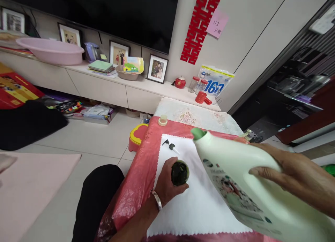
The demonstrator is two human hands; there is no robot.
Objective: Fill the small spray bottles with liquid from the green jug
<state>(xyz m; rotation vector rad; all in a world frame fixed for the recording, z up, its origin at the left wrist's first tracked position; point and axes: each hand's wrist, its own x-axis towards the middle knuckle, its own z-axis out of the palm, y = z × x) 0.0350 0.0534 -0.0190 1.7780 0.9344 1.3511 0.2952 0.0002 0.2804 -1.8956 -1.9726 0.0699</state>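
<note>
My right hand [285, 172] grips the handle of a large pale green detergent jug [235, 172]. The jug is tilted, its uncapped green spout toward the left, above and to the right of the small bottle. Wrapped round that dark round bottle [180, 173] are the fingers of my left hand [167, 182], which wears a bangle. I look down on the bottle from above; its inside is hard to make out. No liquid stream shows between spout and bottle. Just beyond, a black pump head [171, 146] lies on the white scalloped mat [199, 214].
A pale cap [162, 120] stands at the far left corner of the red table cover [131, 196]. Partly behind the jug is a clear pump bottle [245, 135]. A red and yellow stool [138, 135] stands left of the table. Jars and a red pot [180, 82] line the cabinet.
</note>
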